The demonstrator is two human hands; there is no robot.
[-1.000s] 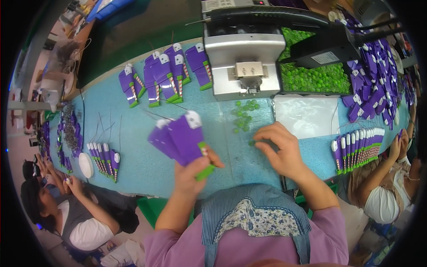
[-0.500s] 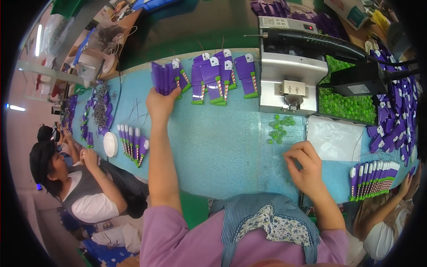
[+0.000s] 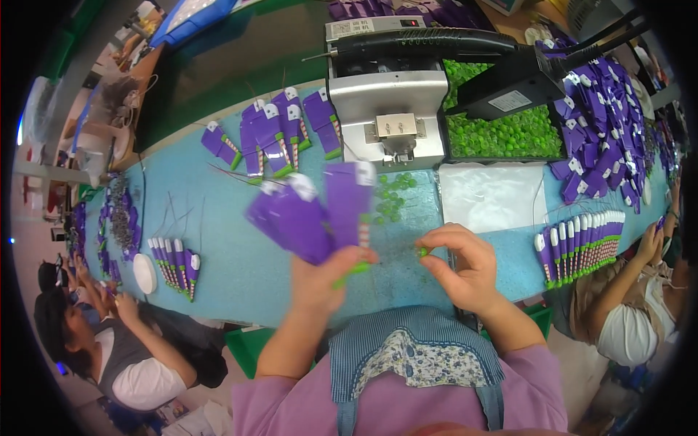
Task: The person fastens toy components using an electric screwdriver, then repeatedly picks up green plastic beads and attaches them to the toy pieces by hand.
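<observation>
In front of my body, my left hand [image 3: 320, 280] grips a fan of several flat purple plastic parts [image 3: 302, 225]. They have white tops, and a striped strip and green ends show on the nearest one; motion blurs them. Close to its right, my right hand [image 3: 465, 269] is closed in a pinch on a small green plastic piece [image 3: 423, 252]. Loose small green pieces [image 3: 392, 196] lie on the blue table mat [image 3: 247, 269] just beyond the hands. A group of similar purple parts [image 3: 273, 138], with thin wires, rests at the far side of the mat.
A metal bench machine [image 3: 389, 94] stands at the far middle. Right of it are a tray of green pieces [image 3: 502, 134], a clear sheet [image 3: 494, 192] and a purple pile [image 3: 600, 123]. Part rows lie left [image 3: 174, 265] and right [image 3: 582, 247]. Co-workers sit either side.
My left hand has come from the far left toward my body, carrying the purple parts, which now fan out. The right hand now shows a small green piece in its pinch. The view has shifted rightward.
</observation>
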